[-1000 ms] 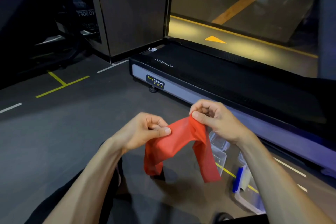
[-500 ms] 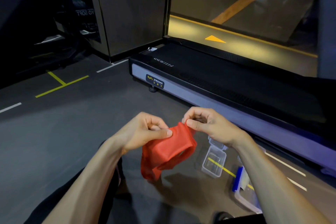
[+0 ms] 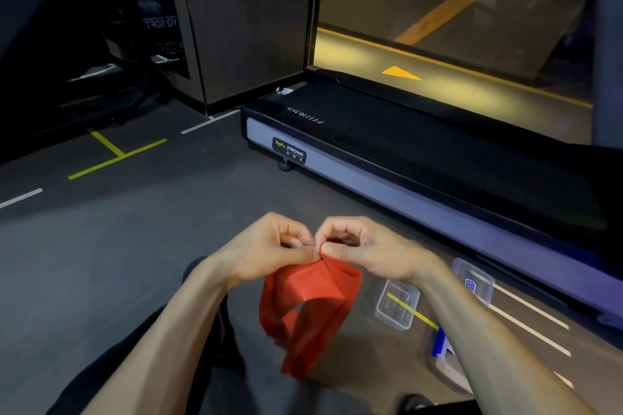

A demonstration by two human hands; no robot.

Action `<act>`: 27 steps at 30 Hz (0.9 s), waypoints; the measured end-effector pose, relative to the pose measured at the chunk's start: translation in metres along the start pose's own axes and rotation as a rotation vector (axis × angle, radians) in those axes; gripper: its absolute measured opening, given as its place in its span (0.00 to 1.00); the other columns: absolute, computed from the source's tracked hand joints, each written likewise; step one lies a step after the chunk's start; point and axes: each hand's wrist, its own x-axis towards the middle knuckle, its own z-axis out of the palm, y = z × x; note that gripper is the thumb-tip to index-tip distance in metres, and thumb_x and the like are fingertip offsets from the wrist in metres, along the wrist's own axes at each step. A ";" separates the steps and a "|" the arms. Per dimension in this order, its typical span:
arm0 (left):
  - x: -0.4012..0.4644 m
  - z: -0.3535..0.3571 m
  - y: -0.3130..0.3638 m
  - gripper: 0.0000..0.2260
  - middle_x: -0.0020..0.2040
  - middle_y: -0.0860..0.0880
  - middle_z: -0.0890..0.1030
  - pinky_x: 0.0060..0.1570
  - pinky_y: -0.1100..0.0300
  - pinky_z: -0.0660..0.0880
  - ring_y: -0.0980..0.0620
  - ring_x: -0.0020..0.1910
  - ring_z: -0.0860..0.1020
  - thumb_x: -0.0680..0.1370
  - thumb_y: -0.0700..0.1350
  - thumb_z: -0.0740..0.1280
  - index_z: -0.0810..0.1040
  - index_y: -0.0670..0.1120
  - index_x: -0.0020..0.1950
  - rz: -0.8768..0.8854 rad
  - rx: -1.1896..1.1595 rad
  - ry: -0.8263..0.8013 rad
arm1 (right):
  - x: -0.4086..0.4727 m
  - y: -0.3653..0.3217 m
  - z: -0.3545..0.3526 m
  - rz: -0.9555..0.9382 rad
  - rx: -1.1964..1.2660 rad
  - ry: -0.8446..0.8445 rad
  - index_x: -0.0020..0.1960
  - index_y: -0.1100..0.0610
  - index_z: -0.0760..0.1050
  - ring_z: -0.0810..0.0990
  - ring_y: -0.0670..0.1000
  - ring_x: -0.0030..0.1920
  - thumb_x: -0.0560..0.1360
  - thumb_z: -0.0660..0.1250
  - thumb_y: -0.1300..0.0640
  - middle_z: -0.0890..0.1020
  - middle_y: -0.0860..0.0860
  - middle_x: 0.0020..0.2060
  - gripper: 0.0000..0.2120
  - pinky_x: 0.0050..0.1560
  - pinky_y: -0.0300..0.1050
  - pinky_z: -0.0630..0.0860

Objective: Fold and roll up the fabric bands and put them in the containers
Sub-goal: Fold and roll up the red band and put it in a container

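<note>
A red fabric band (image 3: 312, 300) hangs folded in the air above the dark floor. My left hand (image 3: 269, 249) and my right hand (image 3: 367, 248) meet thumb to thumb and both pinch its top edge. The band's loose loops droop below the hands. A small clear container (image 3: 397, 305) stands open on the floor just right of the band. A second clear container (image 3: 473, 281) with a blue label lies farther right, partly behind my right forearm.
A treadmill deck (image 3: 421, 158) runs along the floor ahead and to the right. A larger clear bin with a blue clip (image 3: 440, 345) sits under my right forearm. Yellow and white tape lines mark the floor. My dark-clothed legs fill the bottom left.
My hands have come together, bringing the band's two ends to one pinched point. The band has bunched into a shorter fold and hangs lower.
</note>
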 end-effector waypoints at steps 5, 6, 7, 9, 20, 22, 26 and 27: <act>0.000 -0.001 0.000 0.05 0.37 0.50 0.83 0.42 0.57 0.69 0.53 0.38 0.75 0.74 0.51 0.75 0.86 0.50 0.45 -0.023 -0.031 -0.004 | -0.004 -0.003 -0.012 0.025 -0.032 -0.024 0.52 0.63 0.79 0.78 0.43 0.45 0.81 0.68 0.64 0.82 0.46 0.43 0.02 0.50 0.37 0.74; 0.000 -0.002 0.000 0.05 0.38 0.50 0.84 0.43 0.58 0.71 0.54 0.39 0.77 0.75 0.50 0.75 0.86 0.50 0.46 -0.036 -0.042 -0.025 | -0.005 -0.004 -0.013 0.013 -0.018 -0.016 0.51 0.62 0.79 0.78 0.43 0.44 0.81 0.68 0.64 0.82 0.47 0.43 0.02 0.50 0.38 0.74; -0.001 -0.002 0.000 0.04 0.40 0.49 0.85 0.44 0.59 0.73 0.54 0.40 0.78 0.75 0.49 0.75 0.86 0.50 0.47 -0.045 -0.059 -0.055 | -0.006 -0.006 -0.014 -0.005 0.014 0.004 0.51 0.61 0.79 0.77 0.44 0.44 0.81 0.68 0.63 0.81 0.48 0.42 0.02 0.50 0.38 0.74; -0.001 -0.003 -0.001 0.02 0.41 0.47 0.85 0.47 0.58 0.74 0.52 0.42 0.79 0.78 0.45 0.74 0.84 0.48 0.47 -0.055 -0.088 -0.085 | -0.009 -0.011 -0.019 -0.033 0.118 0.077 0.49 0.58 0.79 0.77 0.47 0.43 0.80 0.68 0.60 0.80 0.50 0.41 0.02 0.48 0.39 0.74; -0.003 -0.003 0.005 0.06 0.36 0.49 0.78 0.39 0.59 0.67 0.52 0.38 0.72 0.79 0.48 0.72 0.84 0.49 0.43 0.003 -0.112 -0.007 | -0.022 0.001 -0.040 0.018 0.147 0.212 0.48 0.59 0.80 0.78 0.49 0.43 0.78 0.70 0.57 0.82 0.51 0.41 0.05 0.47 0.41 0.75; -0.003 -0.004 0.005 0.07 0.36 0.48 0.77 0.41 0.57 0.67 0.50 0.39 0.70 0.80 0.47 0.70 0.83 0.48 0.44 0.024 -0.104 -0.011 | -0.022 0.002 -0.041 0.015 0.128 0.216 0.49 0.60 0.80 0.79 0.47 0.43 0.79 0.70 0.58 0.82 0.50 0.42 0.04 0.48 0.40 0.75; -0.002 -0.002 0.005 0.07 0.39 0.46 0.79 0.42 0.58 0.69 0.49 0.40 0.73 0.80 0.48 0.71 0.83 0.45 0.45 0.027 -0.137 0.042 | -0.020 0.002 -0.041 -0.002 0.086 0.241 0.49 0.60 0.80 0.79 0.47 0.43 0.80 0.69 0.60 0.82 0.50 0.41 0.03 0.48 0.38 0.75; -0.002 -0.003 0.005 0.07 0.39 0.46 0.81 0.42 0.59 0.71 0.50 0.40 0.75 0.79 0.48 0.71 0.83 0.45 0.45 0.022 -0.138 0.077 | -0.020 0.002 -0.041 -0.007 0.085 0.250 0.49 0.60 0.80 0.79 0.47 0.43 0.80 0.70 0.60 0.82 0.50 0.41 0.04 0.48 0.38 0.75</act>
